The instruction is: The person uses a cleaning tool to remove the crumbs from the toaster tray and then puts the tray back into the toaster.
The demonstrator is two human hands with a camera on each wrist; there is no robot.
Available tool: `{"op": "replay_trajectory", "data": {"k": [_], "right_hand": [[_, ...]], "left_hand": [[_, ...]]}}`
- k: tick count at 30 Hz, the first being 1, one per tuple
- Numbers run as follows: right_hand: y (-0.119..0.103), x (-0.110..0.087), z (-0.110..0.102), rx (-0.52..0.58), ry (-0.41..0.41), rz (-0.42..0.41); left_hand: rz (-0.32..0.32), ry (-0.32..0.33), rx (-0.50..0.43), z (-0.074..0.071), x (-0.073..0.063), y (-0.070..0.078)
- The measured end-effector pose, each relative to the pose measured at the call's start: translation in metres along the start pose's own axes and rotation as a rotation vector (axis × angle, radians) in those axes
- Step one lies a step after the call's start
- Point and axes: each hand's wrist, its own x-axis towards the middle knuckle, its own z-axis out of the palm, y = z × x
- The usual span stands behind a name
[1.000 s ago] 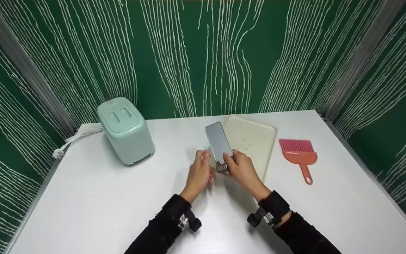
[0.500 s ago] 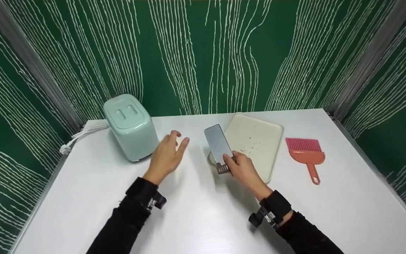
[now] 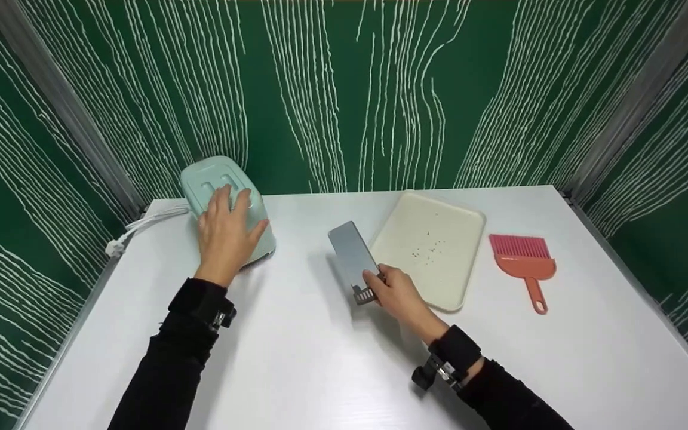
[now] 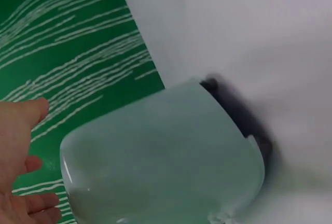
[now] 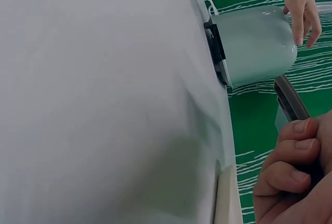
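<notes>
In the head view, my right hand [image 3: 401, 295] grips a flat grey crumb tray [image 3: 350, 251] by its dark slotted end, thumb on top. It is held tilted above the table, just left of an off-white tray [image 3: 460, 233]. My left hand [image 3: 226, 239] is over the mint-green toaster [image 3: 197, 179] with its fingers spread. In the left wrist view, the toaster's side [image 4: 155, 156] fills the middle and fingers reach past its top. Seen from the right wrist, the left fingertips are near the toaster's top edge; whether they touch is unclear.
Dark crumbs [image 3: 427, 254] lie scattered on the off-white tray. To its right is a small orange brush [image 3: 523, 264] with pink bristles. A white cord with a plug [image 3: 114, 248] runs from behind the toaster. Green walls with white lines border the white table [image 3: 296, 358].
My left hand has left the crumb tray's side and moved left onto or over the toaster. The right hand, still holding the crumb tray, has shifted slightly left and toward me.
</notes>
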Motion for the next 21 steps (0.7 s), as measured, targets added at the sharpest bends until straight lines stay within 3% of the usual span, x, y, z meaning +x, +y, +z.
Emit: {"op": "replay_trajectory", "data": {"k": [3,8,14,21], "right_hand": [[0.0,0.0,0.009,0.003,-0.043,-0.018],[-0.002,-0.001,0.025,0.0,-0.114,-0.04],[-0.006,0.0,0.046,0.03,-0.179,-0.051],[-0.01,0.001,0.074,0.174,-0.304,0.025]], "left_hand": [[-0.009,-0.005,-0.004,-0.001,0.002,-0.015],[-0.062,-0.093,-0.037,-0.004,0.008,-0.032],[-0.065,-0.161,0.006,-0.008,0.014,-0.034],[-0.058,-0.157,0.021,-0.002,0.015,-0.034]]}}
